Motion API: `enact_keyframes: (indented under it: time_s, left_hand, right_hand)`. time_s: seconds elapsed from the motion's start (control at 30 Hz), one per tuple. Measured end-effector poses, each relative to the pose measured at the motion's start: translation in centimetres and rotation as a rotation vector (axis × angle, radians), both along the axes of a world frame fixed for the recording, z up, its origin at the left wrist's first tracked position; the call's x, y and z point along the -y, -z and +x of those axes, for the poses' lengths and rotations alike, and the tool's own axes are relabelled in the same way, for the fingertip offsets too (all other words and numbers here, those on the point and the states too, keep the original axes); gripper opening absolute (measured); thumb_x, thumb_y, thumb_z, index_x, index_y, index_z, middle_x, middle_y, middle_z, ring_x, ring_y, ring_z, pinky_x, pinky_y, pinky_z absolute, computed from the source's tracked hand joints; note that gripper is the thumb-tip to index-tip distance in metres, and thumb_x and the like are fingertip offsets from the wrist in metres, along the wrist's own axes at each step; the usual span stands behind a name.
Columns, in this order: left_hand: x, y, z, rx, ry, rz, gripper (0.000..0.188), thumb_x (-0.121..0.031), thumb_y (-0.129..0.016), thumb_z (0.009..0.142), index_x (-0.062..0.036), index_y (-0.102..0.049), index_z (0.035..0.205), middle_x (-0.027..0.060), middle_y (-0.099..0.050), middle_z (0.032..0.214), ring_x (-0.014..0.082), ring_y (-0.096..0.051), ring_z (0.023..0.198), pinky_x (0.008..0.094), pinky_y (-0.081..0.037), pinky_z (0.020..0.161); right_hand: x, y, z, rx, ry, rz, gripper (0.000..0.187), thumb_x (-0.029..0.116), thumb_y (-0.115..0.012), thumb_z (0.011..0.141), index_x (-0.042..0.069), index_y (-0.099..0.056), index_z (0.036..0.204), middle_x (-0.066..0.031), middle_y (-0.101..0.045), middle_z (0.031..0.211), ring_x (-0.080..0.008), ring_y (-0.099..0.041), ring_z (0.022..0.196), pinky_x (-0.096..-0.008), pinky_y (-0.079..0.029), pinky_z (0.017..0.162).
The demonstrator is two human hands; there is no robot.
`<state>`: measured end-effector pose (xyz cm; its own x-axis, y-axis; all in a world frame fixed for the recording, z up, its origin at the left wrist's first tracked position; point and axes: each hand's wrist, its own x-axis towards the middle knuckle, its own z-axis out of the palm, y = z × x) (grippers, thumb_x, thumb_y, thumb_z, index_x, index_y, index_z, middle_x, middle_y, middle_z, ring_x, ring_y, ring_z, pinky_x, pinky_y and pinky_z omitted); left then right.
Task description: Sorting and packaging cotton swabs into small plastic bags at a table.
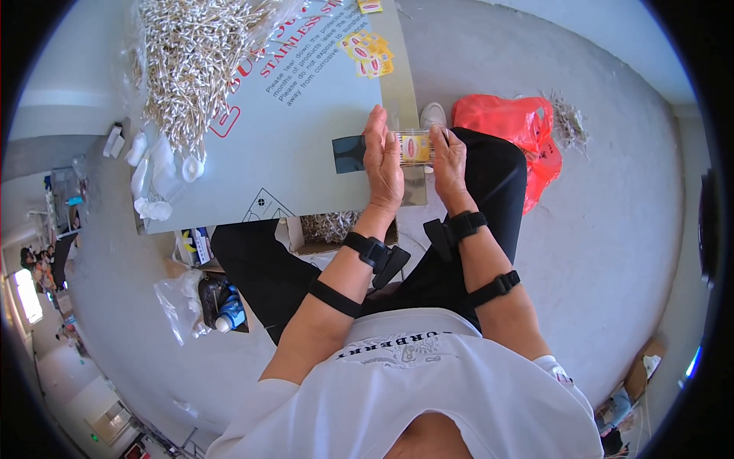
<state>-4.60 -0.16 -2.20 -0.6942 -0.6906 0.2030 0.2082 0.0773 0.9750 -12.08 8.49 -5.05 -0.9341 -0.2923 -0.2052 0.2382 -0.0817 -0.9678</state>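
White fabric T-shirt (397, 382) lies nearest the camera; beyond, a small clear packet of cotton swabs with a yellow-and-red label (415, 148) is held over the right edge of the grey metal-topped table (306, 168). The right hand (449, 162) has thumb and fingers clamped on one end; the left hand (384, 168), fingers straight, meets the other, probably to steady it, though whether it grips is hidden. Loose yellow paper labels (367, 53) lie farther up that edge, seemingly within reach; the table's far edge is cut off.
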Motion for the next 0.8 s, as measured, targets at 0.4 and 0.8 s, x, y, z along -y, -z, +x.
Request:
enact_keyframes:
  time_s: [0.4,0.8]
  left_hand:
    - [0.5,0.8,0.6,-0.104,0.024,0.072,0.051,-0.024,-0.046,0.102,0.0010,-0.033,0.145,0.0147,-0.030,0.153,0.0246,-0.030,0.141,0.0412,-0.021,0.117]
    - [1.0,-0.3,1.1,-0.054,0.053,0.162,0.055,-0.031,-0.046,0.103,0.0026,-0.034,0.145,0.0141,-0.038,0.147,0.0233,-0.036,0.137,0.0385,-0.026,0.115]
  right_hand:
    - [-2.0,-0.7,-1.3,0.527,-0.061,-0.168,0.028,0.034,-0.057,0.097,0.007,-0.063,0.096,-0.0005,-0.065,0.084,-0.0121,-0.064,0.070,-0.0301,-0.051,0.058]
    - [-2.5,-7.6,-2.1,-1.034,-0.421,0.775,0.062,0.015,-0.079,0.058,0.009,-0.062,0.117,-0.0099,-0.048,0.133,-0.0299,-0.040,0.128,-0.0444,-0.032,0.105]
